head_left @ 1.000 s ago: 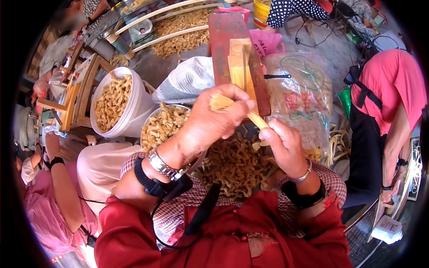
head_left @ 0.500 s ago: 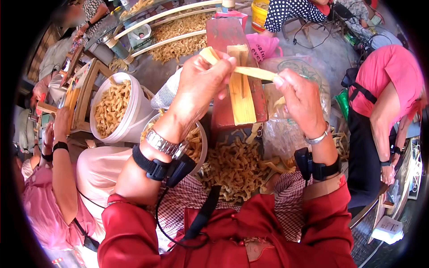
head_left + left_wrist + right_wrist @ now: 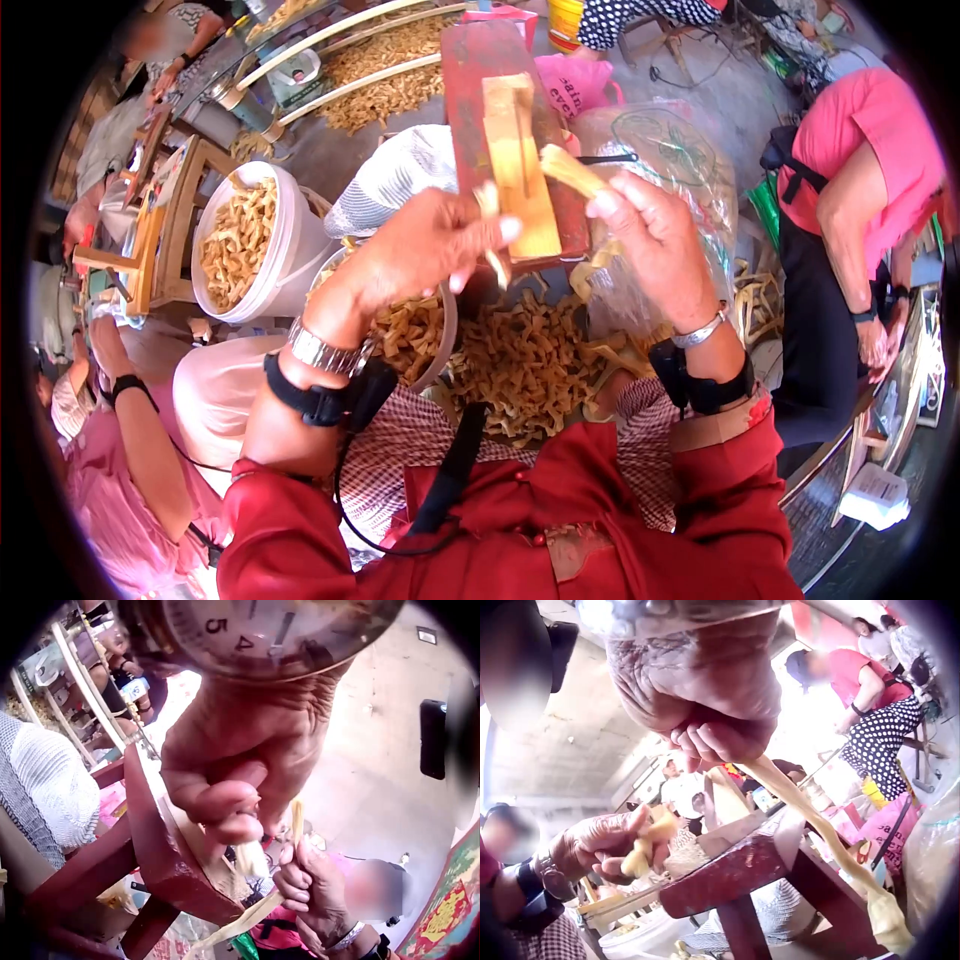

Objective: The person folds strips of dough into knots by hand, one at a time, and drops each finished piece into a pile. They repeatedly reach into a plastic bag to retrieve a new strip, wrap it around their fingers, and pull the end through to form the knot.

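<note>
The pale yellow strip (image 3: 568,170) is hanging up in the air, right over the wooden block (image 3: 512,150) that is sitting on the red wooden surface (image 3: 470,60). The right hand (image 3: 655,245) is gripping it with the fingers curled tight, and from the right wrist view a long tail of it is dangling down past the surface's edge. The left hand (image 3: 420,250) is pinching the other pale end between thumb and fingertips, just beside the block. I can't quite tell how the strip is running between the two hands.

Below them, a heap of knotted strips (image 3: 525,375) is lying in the person's lap, and a metal bowl (image 3: 447,330) is holding more of them just to the left. Further left, a white bucket (image 3: 300,250) is standing full of the same stuff, with a white mesh cap (image 3: 395,180) behind the bowl. A clear plastic bag (image 3: 690,170) is lying to the right of the surface, and someone in a pink shirt (image 3: 880,150) is bending over beyond it.
</note>
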{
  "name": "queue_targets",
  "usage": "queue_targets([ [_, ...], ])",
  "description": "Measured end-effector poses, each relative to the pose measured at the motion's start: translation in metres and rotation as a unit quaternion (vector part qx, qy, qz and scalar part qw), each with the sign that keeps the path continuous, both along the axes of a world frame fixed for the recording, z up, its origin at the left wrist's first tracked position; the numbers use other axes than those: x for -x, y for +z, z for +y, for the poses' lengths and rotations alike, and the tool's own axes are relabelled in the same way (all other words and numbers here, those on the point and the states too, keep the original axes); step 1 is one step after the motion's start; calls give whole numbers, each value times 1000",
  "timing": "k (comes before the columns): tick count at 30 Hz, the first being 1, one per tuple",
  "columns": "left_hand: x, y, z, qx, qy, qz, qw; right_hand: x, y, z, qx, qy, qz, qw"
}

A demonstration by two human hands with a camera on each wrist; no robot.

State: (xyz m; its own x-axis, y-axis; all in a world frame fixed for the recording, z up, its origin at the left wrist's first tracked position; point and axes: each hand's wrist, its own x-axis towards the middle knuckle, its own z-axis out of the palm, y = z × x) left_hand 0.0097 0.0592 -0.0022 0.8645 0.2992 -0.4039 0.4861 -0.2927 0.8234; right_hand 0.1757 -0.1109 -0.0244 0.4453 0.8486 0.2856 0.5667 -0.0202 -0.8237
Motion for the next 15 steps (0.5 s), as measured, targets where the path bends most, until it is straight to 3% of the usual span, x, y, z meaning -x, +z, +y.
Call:
queue_targets([
  [2, 1, 6, -13, 29, -82, 37, 995, 14, 3, -5, -56, 21, -23, 998],
  [4, 3, -4, -23, 48, -92, 94, 990, 34, 2, -10, -79, 41, -42, 995],
  [5, 18, -32, -18, 140, -141, -26, 980, 45, -2, -13, -103, 89, -29, 990],
  [6, 8, -7, -30, 146, -159, 37, 976, 56, -5, -15, -128, 136, -16, 982],
  [8, 3, -36, -48, 253, -52, 17, 966, 81, -12, -20, -172, 152, -125, 965],
  [10, -4, -37, -73, 344, 61, 34, 936, 103, -21, -26, -181, 184, -113, 960],
  [12, -6, -37, -76, 436, 49, 89, 894, 119, -34, -28, -201, 210, -80, 954],
  [14, -9, -44, -73, 466, 43, 73, 881, 126, -35, -35, -179, 245, -15, 953],
  [15, -11, -47, -70, 481, 42, 63, 874, 125, -31, -38, -191, 213, -22, 958],
])
